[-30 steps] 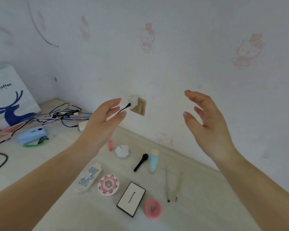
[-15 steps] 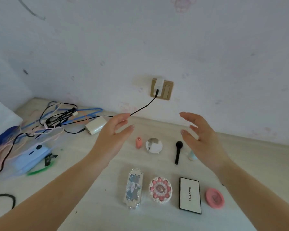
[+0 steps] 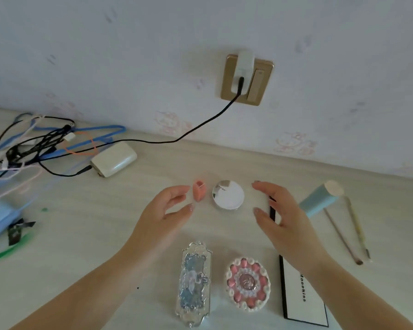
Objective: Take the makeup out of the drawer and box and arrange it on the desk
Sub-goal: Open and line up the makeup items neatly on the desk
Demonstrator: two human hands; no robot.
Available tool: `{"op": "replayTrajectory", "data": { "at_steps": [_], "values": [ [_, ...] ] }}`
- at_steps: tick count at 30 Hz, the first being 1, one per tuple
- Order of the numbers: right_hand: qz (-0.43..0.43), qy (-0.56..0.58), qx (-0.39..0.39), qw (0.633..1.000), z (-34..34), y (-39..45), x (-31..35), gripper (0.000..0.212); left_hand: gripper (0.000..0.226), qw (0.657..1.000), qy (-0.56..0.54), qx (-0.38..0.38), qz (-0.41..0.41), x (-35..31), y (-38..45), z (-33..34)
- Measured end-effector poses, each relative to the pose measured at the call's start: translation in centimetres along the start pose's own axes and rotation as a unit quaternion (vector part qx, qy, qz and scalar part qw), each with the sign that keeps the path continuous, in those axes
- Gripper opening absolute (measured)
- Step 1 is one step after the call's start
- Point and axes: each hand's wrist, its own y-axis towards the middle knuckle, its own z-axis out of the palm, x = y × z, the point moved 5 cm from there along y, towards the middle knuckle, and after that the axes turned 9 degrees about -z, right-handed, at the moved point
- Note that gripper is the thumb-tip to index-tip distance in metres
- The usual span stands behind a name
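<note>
Pale room corner in soft daylight

A pale wallpapered wall (image 3: pixel 129 55) with faint pink cartoon prints carries a gold-framed wall socket (image 3: pixel 258 84) above the light wood-grain surface (image 3: pixel 81 234).

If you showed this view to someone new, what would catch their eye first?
Probably the two open hands, left hand and right hand, held over the desk on either side of a round mirrored compact. Next, the pink flower-shaped compact near the front edge, and the tangle of cables at the far left.

Two bare hands up, both empty

The left hand (image 3: pixel 163 211) and right hand (image 3: pixel 281 215) were held out side by side, palms facing each other, fingers loosely curled and apart.
</note>
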Motion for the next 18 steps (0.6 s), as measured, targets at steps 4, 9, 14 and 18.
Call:
{"op": "replayTrajectory", "data": {
  "at_steps": [4, 9, 14, 18],
  "values": [
    [-0.037, -0.007, 0.024, 0.999, 2.3, 0.5, -2.8, 0.047, 0.027, 0.999, 0.009, 0.009, 0.050, 2.1, 1.6, 0.1],
    [-0.099, -0.026, 0.023, 0.994, 3.7, -0.2, -3.8, 0.045, 0.027, 0.992, -0.007, -0.006, 0.128, 3.0, 1.1, 0.7],
    [-0.141, -0.064, 0.010, 0.988, 3.3, -2.6, -2.8, 0.042, 0.027, 0.980, 0.012, -0.024, 0.195, 3.9, -2.1, 1.2],
    [-0.164, -0.105, -0.004, 0.981, 2.6, -6.7, -0.7, 0.042, 0.027, 0.972, 0.032, -0.044, 0.230, 5.0, -6.4, 0.5]
  ]
}}
